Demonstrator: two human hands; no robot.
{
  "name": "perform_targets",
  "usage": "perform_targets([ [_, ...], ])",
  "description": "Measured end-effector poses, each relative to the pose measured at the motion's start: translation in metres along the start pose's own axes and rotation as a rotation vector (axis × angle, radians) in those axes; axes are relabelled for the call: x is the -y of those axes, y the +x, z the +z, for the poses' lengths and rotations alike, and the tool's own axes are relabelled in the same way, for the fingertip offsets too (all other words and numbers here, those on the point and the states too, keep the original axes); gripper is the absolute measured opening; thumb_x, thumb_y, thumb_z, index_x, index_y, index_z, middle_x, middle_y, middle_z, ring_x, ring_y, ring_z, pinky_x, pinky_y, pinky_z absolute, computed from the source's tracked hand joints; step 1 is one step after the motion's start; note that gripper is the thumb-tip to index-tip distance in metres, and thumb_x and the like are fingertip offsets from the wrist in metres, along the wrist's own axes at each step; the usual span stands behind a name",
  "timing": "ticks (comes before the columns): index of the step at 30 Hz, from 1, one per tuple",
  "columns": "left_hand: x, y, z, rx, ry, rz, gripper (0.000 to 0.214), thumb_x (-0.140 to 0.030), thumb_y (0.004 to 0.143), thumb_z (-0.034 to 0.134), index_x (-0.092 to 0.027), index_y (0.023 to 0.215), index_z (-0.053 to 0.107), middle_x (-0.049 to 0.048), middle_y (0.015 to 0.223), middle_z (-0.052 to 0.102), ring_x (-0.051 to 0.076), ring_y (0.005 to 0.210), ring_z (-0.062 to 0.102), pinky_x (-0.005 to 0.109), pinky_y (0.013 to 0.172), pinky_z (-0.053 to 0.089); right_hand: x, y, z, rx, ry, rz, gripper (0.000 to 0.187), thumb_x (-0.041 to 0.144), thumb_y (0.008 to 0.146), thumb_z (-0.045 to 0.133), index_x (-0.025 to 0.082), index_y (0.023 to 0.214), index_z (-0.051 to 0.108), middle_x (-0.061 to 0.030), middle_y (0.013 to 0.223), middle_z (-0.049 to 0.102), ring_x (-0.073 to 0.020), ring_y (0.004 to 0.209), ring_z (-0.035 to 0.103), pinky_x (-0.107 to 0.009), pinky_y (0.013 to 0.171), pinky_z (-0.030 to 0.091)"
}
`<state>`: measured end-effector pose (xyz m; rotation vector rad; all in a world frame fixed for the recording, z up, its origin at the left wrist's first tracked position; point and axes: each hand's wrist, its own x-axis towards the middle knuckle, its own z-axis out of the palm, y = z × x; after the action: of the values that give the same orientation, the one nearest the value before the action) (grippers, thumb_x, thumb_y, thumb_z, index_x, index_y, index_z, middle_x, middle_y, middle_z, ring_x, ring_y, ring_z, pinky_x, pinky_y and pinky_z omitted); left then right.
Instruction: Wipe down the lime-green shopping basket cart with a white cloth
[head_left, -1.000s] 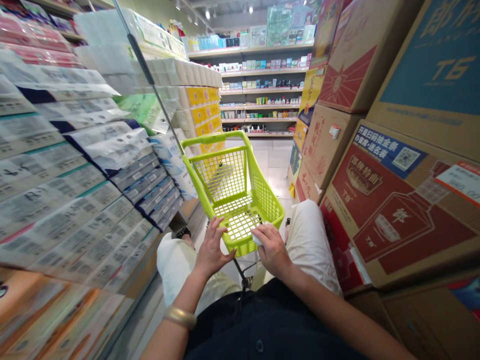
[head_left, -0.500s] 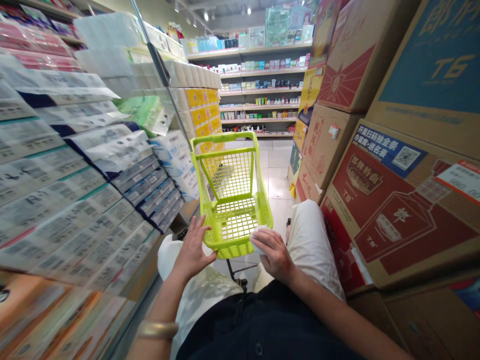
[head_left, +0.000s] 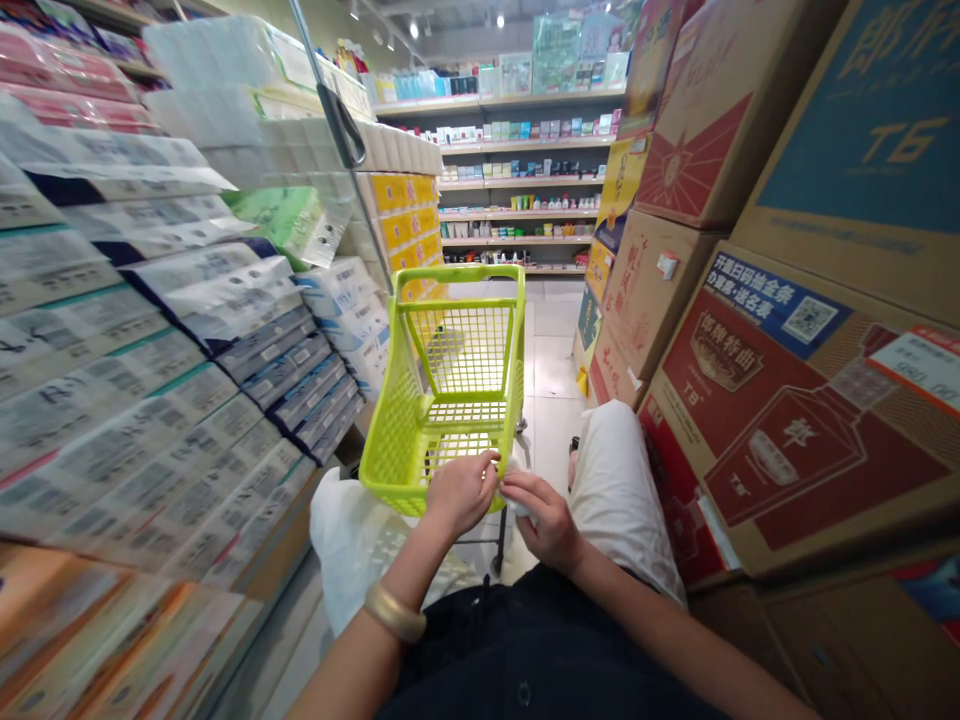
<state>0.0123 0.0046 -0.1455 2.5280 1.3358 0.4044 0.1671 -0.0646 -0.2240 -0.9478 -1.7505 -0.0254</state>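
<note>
Right in front of my body stands a lime-green plastic basket trolley (head_left: pixel 390 430) with mesh walls and nothing in it. My right hand (head_left: pixel 546 515) is closed around a crumpled white tissue (head_left: pixel 519 470) beside the basket's near right corner. Close against it, my left hand (head_left: pixel 461 492) is over the near rim with its fingers curled together. Whether those fingers pinch the tissue or the rim cannot be made out. A gold-coloured bangle (head_left: pixel 395 612) circles my left wrist.
Stacked packs of paper tissue (head_left: pixel 135 330) line the left side. Cardboard cartons (head_left: pixel 787 400) rise on the right, close to my knee. Ahead, tiled floor (head_left: pixel 553 365) leads to shelves (head_left: pixel 517 145) of small goods. A slanting metal pole (head_left: pixel 337 120) stands at left behind the trolley.
My left hand has moved right, from the basket's near left corner to beside my right hand, and its fingers have closed. The basket has turned, its near end swinging left.
</note>
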Motion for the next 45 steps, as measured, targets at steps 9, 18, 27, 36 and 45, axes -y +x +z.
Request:
perform_targets([
  [9, 0.006, -0.010, -0.002, 0.042, 0.096, 0.032, 0.036, -0.027, 0.094, 0.039, -0.028, 0.119, 0.065, 0.0035, 0.112, 0.074, 0.022, 0.096, 0.069, 0.031, 0.081, 0.050, -0.032, 0.028, -0.001, 0.024, -0.083, -0.110, 0.042, 0.006, 0.083, 0.049, 0.021, 0.118, 0.064, -0.0085, 0.114, 0.070, -0.0222, 0.121, 0.058, -0.043, 0.100, 0.051],
  [18, 0.004, -0.013, -0.005, 0.071, 0.113, 0.048, 0.036, -0.026, 0.094, 0.040, -0.028, 0.121, 0.063, 0.0026, 0.112, 0.074, 0.022, 0.098, 0.069, 0.032, 0.080, 0.050, -0.031, 0.030, 0.010, -0.050, -0.081, 0.165, 0.054, 0.002, 0.074, 0.048, 0.022, 0.120, 0.066, -0.0091, 0.122, 0.068, -0.0221, 0.116, 0.062, -0.041, 0.101, 0.051],
  [27, 0.007, -0.017, -0.003, 0.050, 0.145, 0.086, 0.035, -0.023, 0.093, 0.040, -0.026, 0.121, 0.061, 0.0037, 0.112, 0.073, 0.022, 0.098, 0.069, 0.032, 0.081, 0.049, 0.008, 0.009, -0.005, -0.076, -0.005, 0.160, 0.043, 0.005, 0.081, 0.048, 0.023, 0.116, 0.067, -0.0087, 0.113, 0.070, -0.0216, 0.108, 0.066, -0.040, 0.098, 0.054],
  [36, -0.002, -0.020, -0.001, 0.083, 0.201, 0.131, 0.028, -0.023, 0.091, 0.037, -0.019, 0.096, 0.064, 0.0088, 0.093, 0.073, 0.023, 0.086, 0.068, 0.034, 0.076, 0.049, -0.020, 0.037, 0.001, 0.161, -0.136, -0.141, 0.047, 0.007, 0.091, 0.042, 0.020, 0.135, 0.052, -0.0096, 0.128, 0.064, -0.0207, 0.130, 0.052, -0.044, 0.108, 0.046],
  [45, 0.001, -0.022, 0.001, 0.075, 0.155, 0.171, 0.037, -0.021, 0.090, 0.039, -0.022, 0.121, 0.060, 0.0073, 0.109, 0.072, 0.023, 0.096, 0.067, 0.035, 0.084, 0.050, -0.053, 0.066, -0.002, 0.119, -0.153, 0.000, 0.049, -0.001, 0.086, 0.040, 0.021, 0.125, 0.060, -0.0084, 0.125, 0.066, -0.0206, 0.134, 0.049, -0.046, 0.110, 0.045],
])
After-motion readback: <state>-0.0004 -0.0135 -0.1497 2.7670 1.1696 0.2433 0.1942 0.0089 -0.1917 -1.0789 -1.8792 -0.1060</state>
